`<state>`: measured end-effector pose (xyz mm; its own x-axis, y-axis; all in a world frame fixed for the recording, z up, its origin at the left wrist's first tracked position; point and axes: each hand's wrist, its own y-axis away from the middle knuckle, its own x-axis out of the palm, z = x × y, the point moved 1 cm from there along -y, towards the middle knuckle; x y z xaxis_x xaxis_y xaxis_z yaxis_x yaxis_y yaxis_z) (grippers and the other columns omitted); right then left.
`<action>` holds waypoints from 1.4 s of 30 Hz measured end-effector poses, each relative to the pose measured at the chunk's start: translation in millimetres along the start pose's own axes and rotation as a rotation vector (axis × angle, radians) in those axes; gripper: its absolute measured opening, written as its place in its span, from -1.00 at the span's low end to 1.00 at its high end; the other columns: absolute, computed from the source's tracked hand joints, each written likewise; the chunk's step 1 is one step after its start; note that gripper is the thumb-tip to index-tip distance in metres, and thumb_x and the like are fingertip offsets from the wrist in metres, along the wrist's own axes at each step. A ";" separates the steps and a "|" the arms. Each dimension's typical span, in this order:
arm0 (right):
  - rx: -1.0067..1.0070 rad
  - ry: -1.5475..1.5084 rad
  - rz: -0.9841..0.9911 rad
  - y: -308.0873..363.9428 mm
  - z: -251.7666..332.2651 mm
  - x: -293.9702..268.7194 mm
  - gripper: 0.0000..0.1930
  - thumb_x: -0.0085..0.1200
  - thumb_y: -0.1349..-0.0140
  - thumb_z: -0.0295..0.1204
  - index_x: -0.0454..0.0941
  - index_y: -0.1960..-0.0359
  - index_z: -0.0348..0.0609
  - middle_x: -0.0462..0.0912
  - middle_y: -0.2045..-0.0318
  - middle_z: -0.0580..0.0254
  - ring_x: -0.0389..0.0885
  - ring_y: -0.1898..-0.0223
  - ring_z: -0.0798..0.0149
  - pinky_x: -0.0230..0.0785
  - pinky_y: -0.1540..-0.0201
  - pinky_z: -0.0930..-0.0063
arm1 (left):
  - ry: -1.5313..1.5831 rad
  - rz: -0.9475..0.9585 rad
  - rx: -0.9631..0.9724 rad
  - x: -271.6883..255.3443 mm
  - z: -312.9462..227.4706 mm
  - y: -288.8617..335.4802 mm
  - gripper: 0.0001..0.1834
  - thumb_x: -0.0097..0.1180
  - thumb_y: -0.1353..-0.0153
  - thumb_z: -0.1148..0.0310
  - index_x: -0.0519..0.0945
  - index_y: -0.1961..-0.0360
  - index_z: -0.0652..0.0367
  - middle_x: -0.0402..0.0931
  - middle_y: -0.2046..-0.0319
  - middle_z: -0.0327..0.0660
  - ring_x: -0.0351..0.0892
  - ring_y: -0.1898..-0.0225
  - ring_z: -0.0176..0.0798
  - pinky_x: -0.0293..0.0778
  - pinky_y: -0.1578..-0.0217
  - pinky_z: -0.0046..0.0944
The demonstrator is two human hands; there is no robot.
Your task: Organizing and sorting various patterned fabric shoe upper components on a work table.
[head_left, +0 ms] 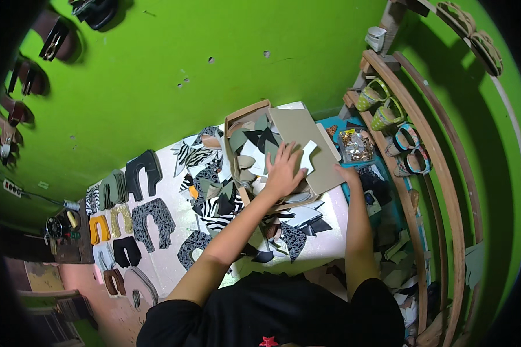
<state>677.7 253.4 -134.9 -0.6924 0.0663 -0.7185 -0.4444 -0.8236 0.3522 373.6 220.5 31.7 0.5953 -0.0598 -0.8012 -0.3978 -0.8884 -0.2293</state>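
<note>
Reaching over scraps (246, 161) in a cardboard box (248, 109), at twelve o'clock on the white table (330, 228), the left hand (285, 173) spreads loosely, grasping nothing I can see; a white cutout (309, 157) lies at its two o'clock. The right hand (347, 173) meets the beige board (298, 130) at four o'clock; whether it's gripping, I can't tell.

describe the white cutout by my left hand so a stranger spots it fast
On the white table, find the open cardboard box and the beige board on its right. The white cutout shows against that board, just right of the spread left hand. Unlike the green and black scraps in the box, it is bright white and angular.
</note>
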 end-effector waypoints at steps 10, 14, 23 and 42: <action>-0.726 -0.783 0.223 191.4 176.7 -97.5 -0.57 0.09 -0.07 -0.39 0.36 0.03 -0.34 0.47 0.10 0.13 0.42 0.05 0.27 0.20 -0.05 0.44 | 0.302 -0.001 0.140 -44.2 -10.3 19.3 0.09 0.15 0.22 -0.18 -0.03 -0.23 0.23 -0.17 -0.23 0.16 -0.26 -0.28 0.20 -0.25 -0.19 0.11; -1.185 -0.515 0.599 231.7 227.6 -39.9 -0.25 -0.09 -0.08 0.12 0.13 -0.19 -0.15 0.11 -0.20 0.05 0.03 -0.25 0.14 -0.11 -0.25 0.29 | 0.393 -0.186 0.054 7.0 23.7 43.1 0.01 0.18 0.22 -0.11 0.06 -0.19 0.24 -0.05 -0.15 0.20 -0.11 -0.20 0.27 -0.15 -0.16 0.11; -0.796 -0.607 0.752 191.3 186.0 8.8 -0.75 0.01 -0.10 -0.48 0.50 0.15 -0.18 0.51 0.09 0.25 0.43 0.01 0.34 0.26 -0.03 0.48 | 0.561 0.184 -0.331 7.0 5.2 86.0 -0.56 -0.10 -0.13 0.18 0.38 0.06 0.29 0.39 0.12 0.02 0.36 0.06 -0.03 0.28 0.03 -0.14; -0.229 0.346 0.125 -102.3 80.9 91.7 -0.57 -0.24 -0.16 -0.44 0.20 -0.09 0.29 0.00 -0.13 -0.30 0.31 0.04 -0.35 0.25 -0.01 0.08 | 0.532 0.041 -0.178 -10.7 -7.6 70.7 -0.90 -0.06 -0.08 0.39 0.45 0.41 0.18 0.41 0.52 -0.18 0.42 0.46 -0.20 0.35 0.39 -0.28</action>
<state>613.7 389.3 -188.3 -0.4847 -0.2026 -0.8509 -0.2043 -0.9196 0.3354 344.4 154.9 28.2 0.8701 -0.2766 -0.4079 -0.3320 -0.9407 -0.0703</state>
